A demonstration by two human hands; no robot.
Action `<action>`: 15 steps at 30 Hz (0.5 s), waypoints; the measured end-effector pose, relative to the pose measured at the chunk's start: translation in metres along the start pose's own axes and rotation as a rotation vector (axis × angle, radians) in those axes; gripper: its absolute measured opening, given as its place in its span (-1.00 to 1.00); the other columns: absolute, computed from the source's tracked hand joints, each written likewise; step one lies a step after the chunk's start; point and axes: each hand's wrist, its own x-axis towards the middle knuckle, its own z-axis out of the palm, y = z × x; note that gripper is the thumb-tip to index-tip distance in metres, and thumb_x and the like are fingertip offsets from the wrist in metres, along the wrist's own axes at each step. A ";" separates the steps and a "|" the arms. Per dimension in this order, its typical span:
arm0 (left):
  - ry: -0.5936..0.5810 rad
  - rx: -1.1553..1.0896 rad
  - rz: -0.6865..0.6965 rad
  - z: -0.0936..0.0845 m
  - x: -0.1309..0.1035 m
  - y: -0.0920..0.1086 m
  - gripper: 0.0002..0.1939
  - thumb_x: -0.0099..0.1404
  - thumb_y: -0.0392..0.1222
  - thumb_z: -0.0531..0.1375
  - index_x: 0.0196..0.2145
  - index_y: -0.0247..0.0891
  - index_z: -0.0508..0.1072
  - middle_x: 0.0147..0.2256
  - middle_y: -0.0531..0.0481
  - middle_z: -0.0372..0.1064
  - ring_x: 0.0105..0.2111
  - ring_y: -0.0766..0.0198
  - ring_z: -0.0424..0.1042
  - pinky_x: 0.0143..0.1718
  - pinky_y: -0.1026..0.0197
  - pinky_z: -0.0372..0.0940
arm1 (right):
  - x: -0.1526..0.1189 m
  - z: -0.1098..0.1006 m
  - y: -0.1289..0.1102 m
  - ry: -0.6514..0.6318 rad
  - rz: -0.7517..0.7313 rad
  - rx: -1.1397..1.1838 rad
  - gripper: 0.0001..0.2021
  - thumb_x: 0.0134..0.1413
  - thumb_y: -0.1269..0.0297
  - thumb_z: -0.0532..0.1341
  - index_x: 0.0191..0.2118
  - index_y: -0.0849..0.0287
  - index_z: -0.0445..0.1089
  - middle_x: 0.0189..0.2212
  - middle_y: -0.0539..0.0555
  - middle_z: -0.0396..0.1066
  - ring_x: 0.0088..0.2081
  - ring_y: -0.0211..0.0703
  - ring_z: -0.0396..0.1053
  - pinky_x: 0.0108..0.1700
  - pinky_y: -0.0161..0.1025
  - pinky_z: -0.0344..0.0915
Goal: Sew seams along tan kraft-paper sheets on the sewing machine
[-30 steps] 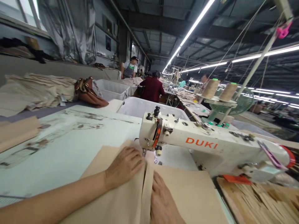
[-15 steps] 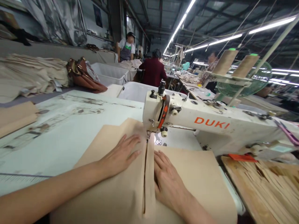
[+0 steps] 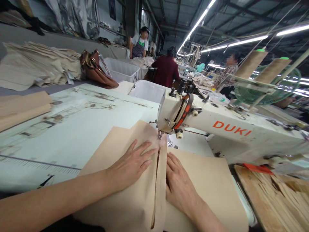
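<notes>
Beige fabric lies under the needle area of a white sewing machine lettered DUKI. A narrow strip with a dark slit beside it runs from the presser foot toward me. On the fabric left of the slit, my left hand rests flat with its fingers spread. My right hand lies on the fabric just right of the strip, fingers stretched forward and close together, thumb partly hidden. Both hands are nearer to me than the presser foot.
A folded beige piece and a fabric pile are at left, near a brown bag. Behind the machine stands a white bin. Cut strips lie on a wooden board at right. Several people are farther back.
The view has shifted, moving the machine right in the picture. The slit's near end now gapes and bends, and the fabric's near left part has shifted. Both hands remain on the fabric.
</notes>
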 end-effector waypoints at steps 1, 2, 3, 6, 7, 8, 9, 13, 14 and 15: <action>0.003 0.006 0.004 0.000 0.000 0.000 -0.56 0.51 -0.19 -0.07 0.29 -0.12 0.17 0.30 -0.04 0.10 0.33 0.18 -0.04 0.33 -0.19 -0.22 | 0.000 0.000 0.000 0.000 -0.001 0.000 -0.49 0.15 0.44 0.12 0.24 0.18 0.24 0.21 0.14 0.23 0.28 -0.02 0.06 0.39 0.06 -0.10; 0.006 0.013 0.006 0.000 0.001 0.000 -0.57 0.51 -0.19 -0.07 0.29 -0.13 0.17 0.30 -0.05 0.11 0.33 0.18 -0.03 0.33 -0.20 -0.20 | 0.000 0.000 0.000 -0.001 -0.002 0.000 -0.50 0.16 0.44 0.11 0.23 0.18 0.24 0.21 0.14 0.23 0.28 -0.03 0.05 0.39 0.06 -0.10; 0.010 0.020 0.006 0.000 0.001 0.001 -0.57 0.51 -0.19 -0.08 0.28 -0.13 0.18 0.29 -0.05 0.11 0.33 0.17 -0.03 0.32 -0.21 -0.19 | 0.001 0.000 0.000 -0.002 -0.003 -0.003 -0.50 0.16 0.44 0.11 0.23 0.18 0.24 0.21 0.13 0.23 0.29 -0.03 0.05 0.39 0.06 -0.10; 0.027 0.038 0.007 0.001 0.001 0.001 -0.57 0.50 -0.20 -0.07 0.28 -0.14 0.20 0.29 -0.05 0.13 0.33 0.16 -0.01 0.32 -0.22 -0.17 | 0.002 0.000 0.001 -0.009 -0.004 -0.011 -0.50 0.18 0.42 0.11 0.24 0.18 0.23 0.24 0.14 0.19 0.30 -0.02 0.02 0.39 0.06 -0.10; 0.032 0.042 0.011 0.002 0.001 0.000 -0.57 0.50 -0.20 -0.07 0.27 -0.14 0.20 0.28 -0.05 0.13 0.33 0.15 -0.01 0.32 -0.22 -0.17 | 0.002 0.000 0.001 -0.010 -0.005 -0.011 -0.51 0.18 0.42 0.11 0.24 0.18 0.23 0.25 0.14 0.18 0.30 -0.03 0.02 0.39 0.05 -0.10; 0.035 0.045 0.016 0.002 0.001 0.000 -0.57 0.50 -0.20 -0.07 0.27 -0.13 0.20 0.28 -0.06 0.13 0.33 0.15 -0.01 0.32 -0.22 -0.17 | 0.002 0.000 0.001 -0.010 -0.007 -0.010 -0.51 0.18 0.42 0.11 0.24 0.18 0.24 0.25 0.14 0.18 0.30 -0.04 0.02 0.40 0.05 -0.10; 0.035 0.049 0.018 0.002 0.001 0.000 -0.57 0.51 -0.20 -0.07 0.28 -0.13 0.20 0.28 -0.06 0.13 0.33 0.15 -0.01 0.31 -0.23 -0.16 | 0.002 0.000 0.002 -0.008 -0.007 -0.007 -0.51 0.18 0.42 0.10 0.24 0.17 0.24 0.25 0.13 0.18 0.30 -0.04 0.03 0.40 0.04 -0.10; 0.022 0.055 0.027 0.002 0.000 -0.001 -0.56 0.50 -0.20 -0.08 0.28 -0.12 0.19 0.27 -0.09 0.15 0.33 0.12 -0.02 0.30 -0.24 -0.14 | 0.001 0.001 0.000 0.003 0.000 0.012 -0.46 0.14 0.46 0.13 0.26 0.17 0.20 0.25 0.12 0.19 0.29 -0.05 0.04 0.40 0.03 -0.12; 0.021 0.056 0.030 0.001 0.000 0.000 -0.56 0.50 -0.19 -0.07 0.28 -0.13 0.20 0.26 -0.11 0.16 0.33 0.10 -0.02 0.30 -0.25 -0.14 | 0.001 0.002 -0.001 0.003 0.003 0.019 -0.45 0.13 0.46 0.13 0.26 0.18 0.20 0.25 0.12 0.18 0.29 -0.04 0.04 0.40 0.03 -0.13; 0.023 0.058 0.030 0.000 0.001 0.001 -0.56 0.50 -0.16 -0.06 0.28 -0.14 0.21 0.26 -0.13 0.16 0.33 0.08 -0.01 0.30 -0.26 -0.13 | 0.001 0.002 -0.001 0.004 0.005 0.028 -0.45 0.12 0.46 0.13 0.26 0.18 0.20 0.25 0.12 0.18 0.29 -0.03 0.04 0.40 0.03 -0.13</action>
